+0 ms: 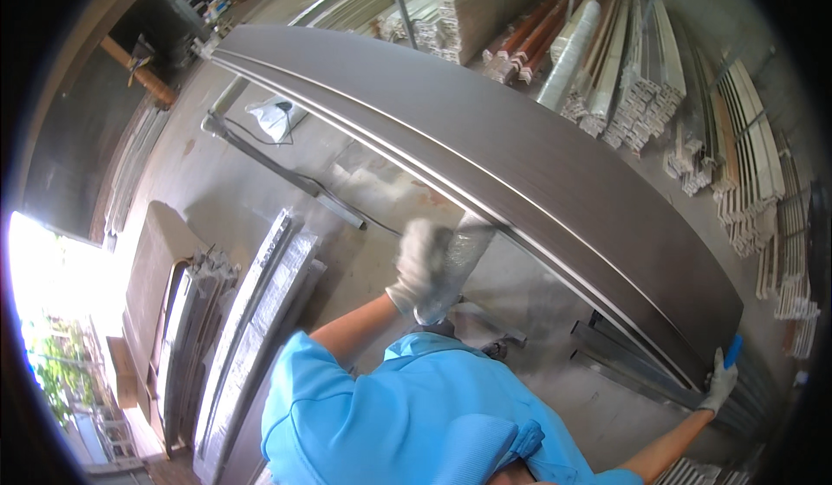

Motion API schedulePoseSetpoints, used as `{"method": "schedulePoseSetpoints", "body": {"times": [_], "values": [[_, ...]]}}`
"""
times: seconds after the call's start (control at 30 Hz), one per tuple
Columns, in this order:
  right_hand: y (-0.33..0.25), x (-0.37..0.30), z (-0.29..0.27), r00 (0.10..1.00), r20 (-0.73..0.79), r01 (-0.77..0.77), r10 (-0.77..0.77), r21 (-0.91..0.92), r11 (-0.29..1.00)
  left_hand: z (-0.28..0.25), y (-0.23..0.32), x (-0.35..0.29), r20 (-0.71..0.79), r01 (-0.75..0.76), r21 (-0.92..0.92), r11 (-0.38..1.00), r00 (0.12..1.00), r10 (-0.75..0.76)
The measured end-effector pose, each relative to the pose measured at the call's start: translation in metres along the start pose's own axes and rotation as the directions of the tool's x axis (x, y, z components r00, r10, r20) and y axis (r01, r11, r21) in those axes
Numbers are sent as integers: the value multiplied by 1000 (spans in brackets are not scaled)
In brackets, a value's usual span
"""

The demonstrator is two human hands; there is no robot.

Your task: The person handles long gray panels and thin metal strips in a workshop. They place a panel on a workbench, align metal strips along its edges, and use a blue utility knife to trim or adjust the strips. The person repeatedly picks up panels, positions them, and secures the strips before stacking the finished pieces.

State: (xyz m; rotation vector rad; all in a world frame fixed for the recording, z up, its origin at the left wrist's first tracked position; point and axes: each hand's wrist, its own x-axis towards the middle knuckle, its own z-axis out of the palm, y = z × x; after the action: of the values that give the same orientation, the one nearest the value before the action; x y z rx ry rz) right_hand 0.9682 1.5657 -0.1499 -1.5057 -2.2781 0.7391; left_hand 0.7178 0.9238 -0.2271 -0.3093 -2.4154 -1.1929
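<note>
A long dark brown panel (485, 138) with pale edge strips lies across the view, from far left to near right. My left hand (422, 258), in a white work glove and smeared by motion, is closed at a translucent, film-like roll (468, 255). The roll sits just short of the panel's near edge. At the panel's right end is my gloved right hand (719, 383), with fingers bent around a small blue object (734, 351) whose kind I cannot make out. This hand appears to touch the panel's corner.
Metal stand rails (286, 173) show under the panel. Stacked long profiles (641, 95) line the far right side. Plastic-wrapped bundles (260, 329) and a brown board (156, 277) stand at my left. A white bag (273, 119) lies on the floor beyond the rail.
</note>
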Motion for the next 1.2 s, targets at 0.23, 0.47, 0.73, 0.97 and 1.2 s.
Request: {"method": "schedulePoseSetpoints", "body": {"times": [0.23,0.47,0.73,0.97,1.2], "values": [[-51,-70,50,889,-441,-63,-122,-382,922,-32,-153,131,257,411,-911,-38,491,-832],[-40,-58,63,906,-395,33,-153,-296,955,-5,-141,169,269,368,-928,-53,566,-780],[-34,-9,65,914,-377,46,-147,-264,963,2,-93,167,252,407,-912,-45,472,-845],[-34,29,62,925,-329,67,-189,-350,934,-5,-120,147,262,374,-927,-40,566,-782],[10,125,20,992,-109,17,-55,-326,945,-42,-128,119,288,678,-652,339,635,-717]]}}
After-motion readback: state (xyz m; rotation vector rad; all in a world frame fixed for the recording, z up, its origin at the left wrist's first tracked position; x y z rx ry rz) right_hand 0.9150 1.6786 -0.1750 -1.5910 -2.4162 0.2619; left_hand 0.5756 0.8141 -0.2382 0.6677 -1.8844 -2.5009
